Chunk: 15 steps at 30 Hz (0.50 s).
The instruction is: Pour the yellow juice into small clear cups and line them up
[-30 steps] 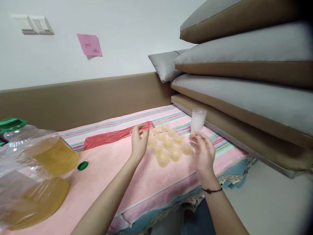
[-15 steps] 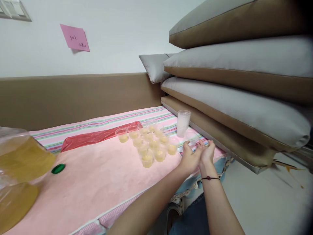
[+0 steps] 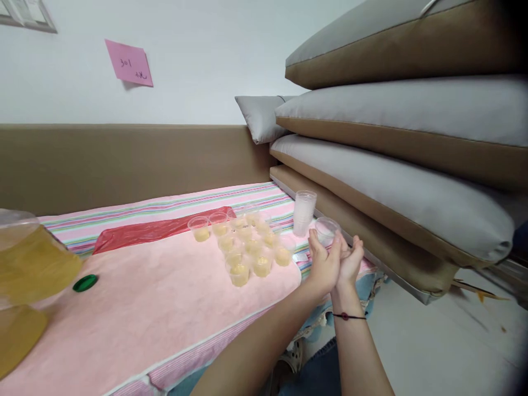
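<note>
My left hand [image 3: 325, 267] and my right hand [image 3: 350, 265] touch each other over the right end of the table, palms turned up and partly cupped. Their fingers are spread and loosely bent, and I can make out nothing held in either. Just beyond the fingertips lies a clear round plastic cup or lid [image 3: 328, 226], partly hidden by the hands. A tall stack of clear cups [image 3: 304, 213] stands to its left. Further left, several clear cups with pale yellow liquid [image 3: 262, 265] form close rows on a pink cloth [image 3: 165, 297].
At the far left sit large clear containers of yellow liquid [image 3: 45, 267], near a green cap [image 3: 85, 283]. A red plastic bag [image 3: 157, 228] lies behind the pink cloth. Stacked grey and brown cushions [image 3: 388, 165] rise at the right. A pink note [image 3: 130, 63] is on the wall.
The view has shifted slightly, so the cups and containers appear further left. My hands have pressed closer together, and more of the clear round rim shows beyond them.
</note>
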Each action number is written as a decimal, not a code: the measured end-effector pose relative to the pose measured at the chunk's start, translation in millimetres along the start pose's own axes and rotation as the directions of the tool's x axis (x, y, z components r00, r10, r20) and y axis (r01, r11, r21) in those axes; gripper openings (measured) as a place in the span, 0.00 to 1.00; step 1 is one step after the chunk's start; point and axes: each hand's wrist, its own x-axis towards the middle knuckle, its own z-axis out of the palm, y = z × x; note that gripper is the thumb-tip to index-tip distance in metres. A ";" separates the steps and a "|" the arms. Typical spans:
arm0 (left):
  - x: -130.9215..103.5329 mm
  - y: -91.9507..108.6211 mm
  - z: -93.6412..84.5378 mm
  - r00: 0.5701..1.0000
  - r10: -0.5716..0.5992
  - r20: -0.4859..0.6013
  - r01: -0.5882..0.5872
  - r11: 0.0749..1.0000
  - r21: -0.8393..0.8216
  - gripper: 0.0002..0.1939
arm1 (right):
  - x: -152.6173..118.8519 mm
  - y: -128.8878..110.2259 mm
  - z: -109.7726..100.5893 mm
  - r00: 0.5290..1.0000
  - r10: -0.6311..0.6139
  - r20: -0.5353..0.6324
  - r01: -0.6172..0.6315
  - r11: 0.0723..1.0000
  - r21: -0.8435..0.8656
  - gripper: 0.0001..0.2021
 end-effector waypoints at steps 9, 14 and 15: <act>-59.5 50.7 -75.2 0.949 0.303 -0.082 -0.297 0.952 0.079 0.38 | -82.7 -37.5 48.9 0.978 -0.153 0.142 0.100 0.941 0.324 0.28; -95.2 60.8 -158.1 0.918 0.276 -0.285 -0.258 0.961 0.101 0.37 | -148.2 -29.6 78.1 0.881 -0.153 0.447 -0.004 0.944 0.330 0.27; -104.0 61.5 -175.0 0.913 0.264 -0.310 -0.240 0.964 0.113 0.37 | -161.0 -27.5 81.9 0.848 -0.146 0.509 -0.032 0.945 0.324 0.27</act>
